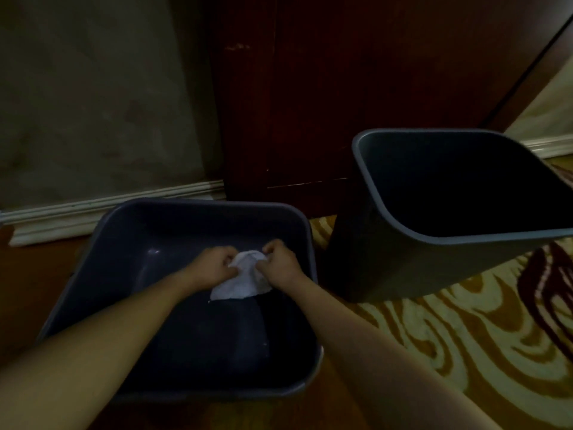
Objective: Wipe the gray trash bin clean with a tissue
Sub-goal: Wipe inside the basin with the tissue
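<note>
Head view: we see the left hand [214, 264] and right hand [279, 264] each pinching an upper corner of the crumpled white paper tissue [243, 282], held inside the near gray plastic trash bin [198, 212]. A second gray plastic bin [387, 268] stands just beside, on the patterned carpet [465, 330].

We judge the tissue soft, light and tearable: bunch it. The bin's walls look stiff and smooth; steady it at the rim.

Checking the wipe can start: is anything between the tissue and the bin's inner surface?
Nothing visible. Both hands, left and right, hold the white tissue inside the nearer gray bin, whose interior looks bare.
</note>
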{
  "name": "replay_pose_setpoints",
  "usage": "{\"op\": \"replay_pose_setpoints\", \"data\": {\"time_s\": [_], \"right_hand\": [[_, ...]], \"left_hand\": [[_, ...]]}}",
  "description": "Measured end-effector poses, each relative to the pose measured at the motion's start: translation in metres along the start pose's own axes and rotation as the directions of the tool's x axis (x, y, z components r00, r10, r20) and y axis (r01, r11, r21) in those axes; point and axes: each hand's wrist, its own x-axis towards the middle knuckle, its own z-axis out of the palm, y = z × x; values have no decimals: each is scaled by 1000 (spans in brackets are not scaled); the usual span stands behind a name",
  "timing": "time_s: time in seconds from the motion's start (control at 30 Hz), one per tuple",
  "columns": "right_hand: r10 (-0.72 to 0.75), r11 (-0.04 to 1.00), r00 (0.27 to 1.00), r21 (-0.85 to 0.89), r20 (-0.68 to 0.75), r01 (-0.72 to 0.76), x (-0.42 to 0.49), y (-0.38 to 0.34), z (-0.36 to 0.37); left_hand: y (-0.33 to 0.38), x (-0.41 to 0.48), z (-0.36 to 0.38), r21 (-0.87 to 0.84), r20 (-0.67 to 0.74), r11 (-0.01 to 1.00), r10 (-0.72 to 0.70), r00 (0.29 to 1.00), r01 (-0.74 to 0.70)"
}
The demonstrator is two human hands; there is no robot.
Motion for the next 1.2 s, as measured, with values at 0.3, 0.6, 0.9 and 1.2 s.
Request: {"op": "replay_pose_setpoints", "data": {"time_s": [0.3,0.6,0.9,1.2], "right_hand": [[-87,994,994,55,-66,91,-37,-14,-64],[-168,984,964,29,-204,178,-90,-5,-103],[-113,982,959,119,-261,148,-172,52,-139],[272,765,849,637,-453,95,-209,119,-191]], "left_hand": [[82,-20,-43,-100,-159,964,230,960,-247],[155,-44,-44,-37,7,951,309,951,-308],[220,-84,-23,107,253,896,394,883,-431],[315,-95,-12,159,-19,783,612,791,-602]]}}
